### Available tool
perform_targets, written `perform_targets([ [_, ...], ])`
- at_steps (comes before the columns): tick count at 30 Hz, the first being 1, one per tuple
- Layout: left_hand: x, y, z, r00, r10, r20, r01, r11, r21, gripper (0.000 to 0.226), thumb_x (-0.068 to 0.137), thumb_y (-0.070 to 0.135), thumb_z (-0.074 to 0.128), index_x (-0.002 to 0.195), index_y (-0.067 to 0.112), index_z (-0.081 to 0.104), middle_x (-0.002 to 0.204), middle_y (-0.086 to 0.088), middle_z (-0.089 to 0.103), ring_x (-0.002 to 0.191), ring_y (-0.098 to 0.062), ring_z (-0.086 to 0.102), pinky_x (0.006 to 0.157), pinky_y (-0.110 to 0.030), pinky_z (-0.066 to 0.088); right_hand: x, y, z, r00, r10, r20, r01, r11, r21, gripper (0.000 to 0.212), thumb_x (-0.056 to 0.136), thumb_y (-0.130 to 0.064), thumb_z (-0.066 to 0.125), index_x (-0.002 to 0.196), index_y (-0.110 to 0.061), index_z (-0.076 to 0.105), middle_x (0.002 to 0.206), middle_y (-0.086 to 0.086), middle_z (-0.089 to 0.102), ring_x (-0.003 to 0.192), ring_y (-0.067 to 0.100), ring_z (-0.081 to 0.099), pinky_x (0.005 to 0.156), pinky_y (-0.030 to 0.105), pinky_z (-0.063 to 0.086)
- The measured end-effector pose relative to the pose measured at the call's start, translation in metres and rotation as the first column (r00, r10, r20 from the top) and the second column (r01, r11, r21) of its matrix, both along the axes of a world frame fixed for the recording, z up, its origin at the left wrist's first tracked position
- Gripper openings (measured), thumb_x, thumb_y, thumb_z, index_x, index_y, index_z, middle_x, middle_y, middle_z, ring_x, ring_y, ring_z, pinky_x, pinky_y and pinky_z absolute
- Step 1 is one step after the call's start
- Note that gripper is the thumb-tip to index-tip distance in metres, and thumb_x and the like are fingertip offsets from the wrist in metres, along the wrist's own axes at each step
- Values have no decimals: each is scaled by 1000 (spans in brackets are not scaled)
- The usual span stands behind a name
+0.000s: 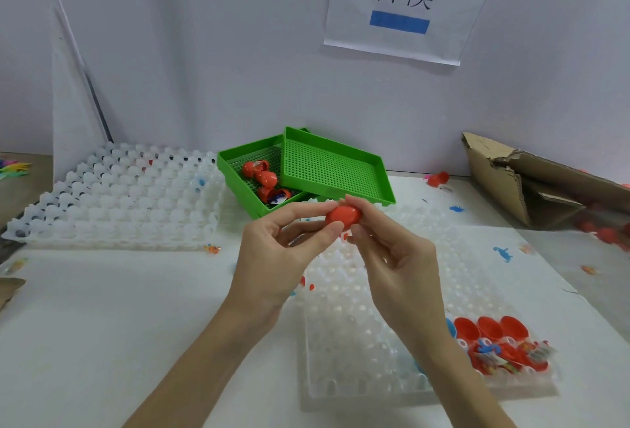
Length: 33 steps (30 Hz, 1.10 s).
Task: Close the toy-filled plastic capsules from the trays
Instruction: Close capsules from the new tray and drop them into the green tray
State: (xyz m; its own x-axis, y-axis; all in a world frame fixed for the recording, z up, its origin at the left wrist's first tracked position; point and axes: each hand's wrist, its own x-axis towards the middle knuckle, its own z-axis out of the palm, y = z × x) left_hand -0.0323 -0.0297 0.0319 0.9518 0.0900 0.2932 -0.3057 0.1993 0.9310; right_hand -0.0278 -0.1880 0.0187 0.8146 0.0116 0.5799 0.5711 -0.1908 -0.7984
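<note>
A red plastic capsule [342, 217] is held in the air between both hands, its halves pressed together. My left hand [283, 250] pinches its left end with thumb and fingers. My right hand [388, 250] pinches its right end. Below them lies a clear dimpled tray [361, 342]; at its right end sit several open red capsule halves [491, 328] with small toys [504, 356]. A green perforated tray [238, 168] behind holds three red capsules [266, 178], some partly open.
A second green tray [334, 168] lies tilted over the first. A stack of clear dimpled trays [116, 195] sits at the left. A torn cardboard box [545, 185] stands at the right. Loose small toys [503, 253] lie on the white table. A paper sign [402, 1] hangs on the wall.
</note>
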Motion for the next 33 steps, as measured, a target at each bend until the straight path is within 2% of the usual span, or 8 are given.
perform_targets([
  [4, -1, -3, -3, 1000, 12, -24, -12, 1000, -17, 22, 79, 12, 86, 100, 12, 80, 97, -6, 81, 95, -22, 78, 80, -23, 59, -4, 9, -2, 993, -58, 105, 76, 981, -180, 50, 92, -6, 75, 139, -13, 61, 123, -10, 69, 109, 9, 69, 90, 17, 54],
  [8, -4, -9, -3, 997, -9, -71, 9, 1000, 6, 28, 75, 28, 87, 98, 13, 79, 97, -7, 81, 96, -24, 78, 91, -62, 58, -4, 11, -4, 950, -239, 201, 285, 926, -247, 45, 86, -9, 82, 128, -11, 67, 111, -6, 70, 93, 8, 67, 85, 18, 53],
  [10, -4, -10, -3, 996, -20, -82, 20, 1000, -9, 32, 74, 30, 86, 99, 12, 78, 99, -7, 80, 96, -24, 78, 96, -66, 54, -4, 11, -3, 942, -246, 228, 303, 916, -264, 43, 86, -5, 81, 126, -10, 68, 107, -5, 70, 91, 7, 64, 85, 13, 51],
  [15, -2, -10, -7, 997, -2, -80, 6, 999, 47, 31, 77, 31, 85, 100, 14, 76, 101, -2, 80, 98, -22, 77, 89, -60, 59, -3, 7, 0, 934, -233, 272, 317, 890, -327, 40, 86, -1, 80, 124, -5, 68, 101, -1, 71, 85, 8, 62, 81, 7, 47],
  [19, -1, -13, -12, 998, 18, 58, -24, 993, 111, 30, 77, 24, 86, 103, 14, 75, 97, -1, 80, 94, -18, 77, 83, -24, 59, -3, 3, 1, 921, -227, 316, 342, 860, -378, 44, 85, 2, 80, 127, -4, 67, 108, 3, 71, 93, 7, 62, 87, 8, 48],
  [25, 5, -8, -13, 1000, -9, -27, 10, 999, 39, 24, 87, 16, 79, 108, 5, 76, 100, -8, 81, 98, -25, 77, 86, -25, 60, 1, 4, 0, 936, -186, 300, 293, 884, -364, 60, 86, -9, 83, 141, -5, 60, 121, 0, 71, 105, 7, 66, 94, 15, 51],
  [29, 6, -4, -10, 951, -262, -166, 232, 956, -179, 34, 95, 22, 68, 115, -5, 73, 111, -25, 75, 108, -37, 73, 91, -30, 59, -1, 2, 2, 961, -157, 228, 220, 934, -281, 48, 88, -13, 81, 133, -12, 66, 118, -5, 73, 104, 8, 69, 90, 18, 53],
  [33, 5, -3, -9, 941, -287, -179, 247, 944, -220, 33, 91, 24, 72, 107, -4, 73, 110, -27, 75, 105, -33, 74, 92, -28, 59, -1, 0, 2, 965, -120, 234, 197, 921, -337, 37, 91, -8, 78, 126, -12, 68, 106, -8, 74, 95, 1, 66, 86, 7, 47],
])
